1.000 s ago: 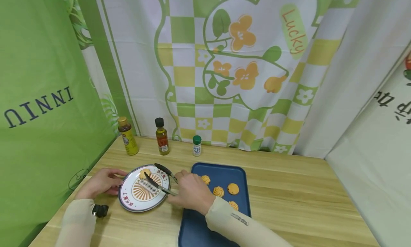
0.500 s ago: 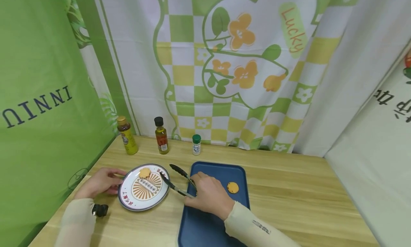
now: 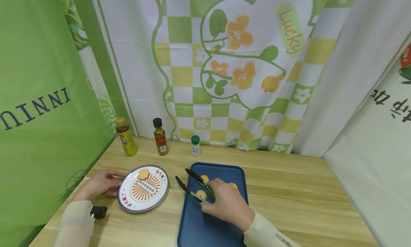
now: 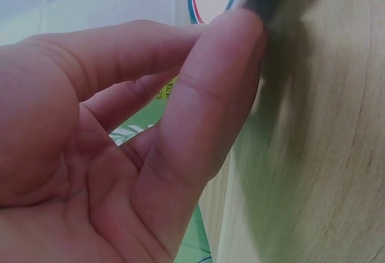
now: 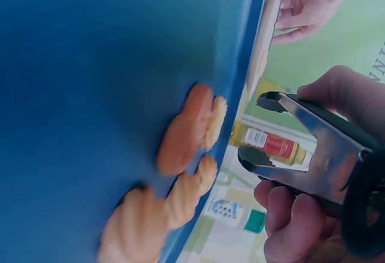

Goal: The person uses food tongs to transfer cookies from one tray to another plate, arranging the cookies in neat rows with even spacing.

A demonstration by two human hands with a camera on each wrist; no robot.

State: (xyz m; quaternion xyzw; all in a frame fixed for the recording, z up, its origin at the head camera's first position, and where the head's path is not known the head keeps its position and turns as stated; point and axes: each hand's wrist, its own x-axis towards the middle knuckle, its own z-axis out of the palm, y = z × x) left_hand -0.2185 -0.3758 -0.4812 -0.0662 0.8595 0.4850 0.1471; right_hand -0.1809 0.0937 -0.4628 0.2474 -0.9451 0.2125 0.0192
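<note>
My left hand (image 3: 99, 184) holds the left rim of a round white patterned plate (image 3: 127, 185); in the left wrist view its thumb and a finger (image 4: 210, 88) pinch the edge. One cookie (image 3: 143, 174) lies on the plate's upper part. My right hand (image 3: 229, 204) grips black-tipped metal tongs (image 3: 193, 194) over the blue tray (image 3: 205, 227), their jaws spread with nothing between the tips. Below the tongs lie two cookies, a swirled one (image 3: 201, 195) and another (image 3: 204, 178). A further cookie (image 3: 233, 185) is partly hidden behind the right hand.
Along the back of the wooden table (image 3: 282, 193) stand a yellow-labelled bottle (image 3: 128, 142), an oil bottle (image 3: 161, 140) and a green-capped shaker (image 3: 195, 147). A patterned curtain (image 3: 224, 108) hangs behind them, and green cloth (image 3: 48, 150) borders the left side.
My right hand has carried the tongs rightward from over the plate to over the tray. The cookie stays on the plate, and the left hand keeps its hold on the rim.
</note>
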